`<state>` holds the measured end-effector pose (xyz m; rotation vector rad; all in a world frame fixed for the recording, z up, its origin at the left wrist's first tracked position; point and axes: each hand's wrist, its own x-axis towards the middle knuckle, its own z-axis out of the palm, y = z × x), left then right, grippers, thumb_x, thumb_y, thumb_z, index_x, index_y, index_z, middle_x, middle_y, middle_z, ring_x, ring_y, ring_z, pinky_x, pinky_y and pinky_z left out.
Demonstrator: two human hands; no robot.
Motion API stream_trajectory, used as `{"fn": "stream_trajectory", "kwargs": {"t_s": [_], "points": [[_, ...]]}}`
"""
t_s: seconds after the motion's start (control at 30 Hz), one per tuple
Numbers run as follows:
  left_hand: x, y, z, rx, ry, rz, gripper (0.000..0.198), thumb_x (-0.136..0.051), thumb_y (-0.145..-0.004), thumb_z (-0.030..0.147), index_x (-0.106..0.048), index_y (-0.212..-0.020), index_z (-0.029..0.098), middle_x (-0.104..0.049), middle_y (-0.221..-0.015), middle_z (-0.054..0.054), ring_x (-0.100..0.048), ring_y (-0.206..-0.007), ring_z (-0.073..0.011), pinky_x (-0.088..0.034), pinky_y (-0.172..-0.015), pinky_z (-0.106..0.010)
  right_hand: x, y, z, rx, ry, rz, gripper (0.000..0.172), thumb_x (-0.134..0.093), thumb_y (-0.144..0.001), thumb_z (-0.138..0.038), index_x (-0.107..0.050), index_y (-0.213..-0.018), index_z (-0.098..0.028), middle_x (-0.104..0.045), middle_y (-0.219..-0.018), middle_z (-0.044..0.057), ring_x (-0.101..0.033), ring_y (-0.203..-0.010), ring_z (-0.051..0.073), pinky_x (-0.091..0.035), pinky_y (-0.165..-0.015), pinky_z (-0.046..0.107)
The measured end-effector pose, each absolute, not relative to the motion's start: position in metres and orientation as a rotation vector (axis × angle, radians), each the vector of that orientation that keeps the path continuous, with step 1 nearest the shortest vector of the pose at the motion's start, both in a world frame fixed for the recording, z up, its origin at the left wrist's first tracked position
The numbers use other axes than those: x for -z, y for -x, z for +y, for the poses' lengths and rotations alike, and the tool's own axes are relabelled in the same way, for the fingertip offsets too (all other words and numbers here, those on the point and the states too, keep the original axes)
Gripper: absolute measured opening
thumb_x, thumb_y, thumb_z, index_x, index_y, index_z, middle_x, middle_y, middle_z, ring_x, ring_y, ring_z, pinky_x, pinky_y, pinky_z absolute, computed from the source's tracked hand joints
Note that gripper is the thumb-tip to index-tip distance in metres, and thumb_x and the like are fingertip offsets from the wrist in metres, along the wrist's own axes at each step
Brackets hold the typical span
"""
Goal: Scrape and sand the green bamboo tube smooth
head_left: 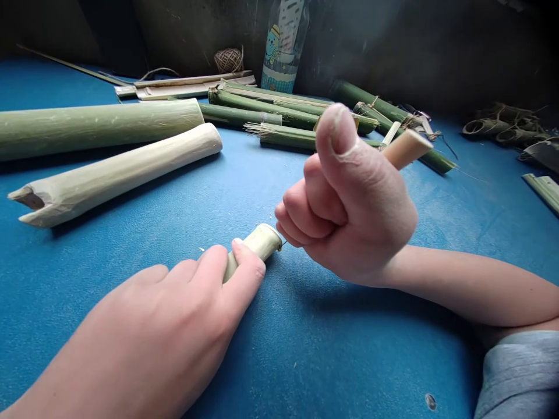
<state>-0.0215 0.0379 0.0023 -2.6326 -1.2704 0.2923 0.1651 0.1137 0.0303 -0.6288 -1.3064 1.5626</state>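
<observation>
Left hand (174, 317): clamped on short bamboo piece (264, 241), near centre of blue table (349, 361)
Right hand (353, 192): wrapped around wooden handle (407, 149), just beside piece's far end
Notched bamboo tube (126, 172): lying at left

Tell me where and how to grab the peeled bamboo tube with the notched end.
Probably around mid-length of the peeled bamboo tube, from above on the near side: its body is round and looks smooth there, while the left end is cut into two points and the thicker green tube lies close behind it.
</observation>
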Motion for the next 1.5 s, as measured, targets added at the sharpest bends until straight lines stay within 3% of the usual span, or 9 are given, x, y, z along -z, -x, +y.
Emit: {"fn": "stream_trajectory", "kwargs": {"t_s": [0.23, 0.33, 0.5, 0.67, 0.8, 0.93, 1.13, 1.3, 1.5], "points": [[-0.002, 0.017, 0.033, -0.328, 2.651, -1.244, 0.039, -0.044, -0.091, 0.014, -0.046, -0.129, 0.018, -0.044, -0.082, -0.002, -0.054, -0.060, -0.0219, -0.041, -0.053, -0.038, -0.026, -0.161, 0.114, -1.643, 0.664, -1.177, 0.054, -0.050, -0.097, -0.027, -0.028, -0.048, -0.023, -0.012, -0.042, -0.007, -0.009, -0.035, 0.007, -0.011, -0.036, 0.030], [-0.003, 0.016, 0.035, -0.345, 2.664, -1.215, 0.037, -0.038, -0.089, 0.008, -0.049, -0.124, 0.018, -0.043, -0.081, -0.002, -0.054, -0.058, -0.0211, -0.042, -0.052, -0.037, -0.020, -0.160, 0.113, -1.636, 0.649, -1.193, 0.055, -0.055, -0.095, -0.031, -0.029, -0.047, -0.023, -0.016, -0.042, -0.007, -0.013, -0.036, 0.007, -0.011, -0.037, 0.030], [-0.003, 0.015, 0.039, -0.313, 2.614, -1.167, 0.039, -0.046, -0.087, 0.010, -0.050, -0.125, 0.016, -0.043, -0.080, -0.001, -0.051, -0.054, -0.0194, -0.039, -0.049, -0.035, -0.008, -0.162, 0.112, -1.625, 0.631, -1.264, 0.059, -0.056, -0.094, -0.030, -0.025, -0.045, -0.020, -0.021, -0.042, -0.007, -0.017, -0.038, 0.004, -0.015, -0.039, 0.026], [-0.003, 0.017, 0.043, -0.114, 2.568, -1.128, 0.038, -0.056, -0.080, 0.015, -0.053, -0.118, 0.016, -0.041, -0.075, 0.000, -0.049, -0.048, -0.0198, -0.036, -0.043, -0.034, -0.028, -0.164, 0.115, -1.723, 0.634, -1.150, 0.062, -0.048, -0.099, -0.034, -0.012, -0.051, -0.019, -0.010, -0.042, -0.008, -0.015, -0.035, 0.004, -0.011, -0.037, 0.024], [-0.005, 0.018, 0.045, -0.012, 2.613, -1.210, 0.033, -0.061, -0.077, 0.015, -0.054, -0.108, 0.021, -0.043, -0.072, 0.002, -0.051, -0.045, -0.0197, -0.033, -0.043, -0.034, -0.037, -0.163, 0.113, -1.677, 0.636, -1.153, 0.065, -0.053, -0.097, -0.036, -0.011, -0.051, -0.018, -0.007, -0.044, -0.007, -0.012, -0.037, 0.005, -0.011, -0.039, 0.026], [-0.007, 0.016, 0.046, -0.048, 2.672, -1.270, 0.031, -0.058, -0.082, 0.014, -0.053, -0.111, 0.022, -0.045, -0.073, 0.001, -0.052, -0.047, -0.0200, -0.031, -0.044, -0.035, -0.031, -0.160, 0.112, -1.655, 0.677, -1.160, 0.073, -0.067, -0.088, -0.043, -0.009, -0.051, -0.018, -0.008, -0.043, -0.007, -0.011, -0.037, 0.005, -0.010, -0.039, 0.027], [-0.007, 0.010, 0.035, -0.102, 2.559, -1.176, 0.033, -0.043, -0.084, 0.007, -0.056, -0.111, 0.020, -0.046, -0.073, -0.001, -0.052, -0.050, -0.0219, -0.037, -0.046, -0.036, -0.023, -0.160, 0.114, -1.612, 0.741, -1.161, 0.067, -0.056, -0.095, -0.047, -0.012, -0.052, -0.020, -0.014, -0.041, -0.007, -0.012, -0.035, 0.005, -0.013, -0.036, 0.025], [-0.008, 0.007, 0.033, -0.132, 2.506, -1.090, 0.037, -0.042, -0.081, 0.003, -0.059, -0.112, 0.015, -0.047, -0.070, -0.003, -0.054, -0.049, -0.0229, -0.039, -0.042, -0.035, -0.022, -0.159, 0.116, -1.649, 0.753, -1.157, 0.072, -0.066, -0.087, -0.056, -0.013, -0.052, -0.021, -0.014, -0.040, -0.009, -0.012, -0.034, 0.004, -0.010, -0.034, 0.024], [-0.015, 0.006, 0.041, -0.113, 2.604, -1.068, 0.043, -0.037, -0.079, 0.000, -0.062, -0.112, 0.009, -0.055, -0.074, -0.007, -0.059, -0.052, -0.0233, -0.039, -0.040, -0.033, -0.008, -0.156, 0.118, -1.634, 0.716, -1.232, 0.065, -0.062, -0.091, -0.049, -0.019, -0.051, -0.022, -0.018, -0.042, -0.009, -0.014, -0.036, 0.004, -0.012, -0.036, 0.022]]}}
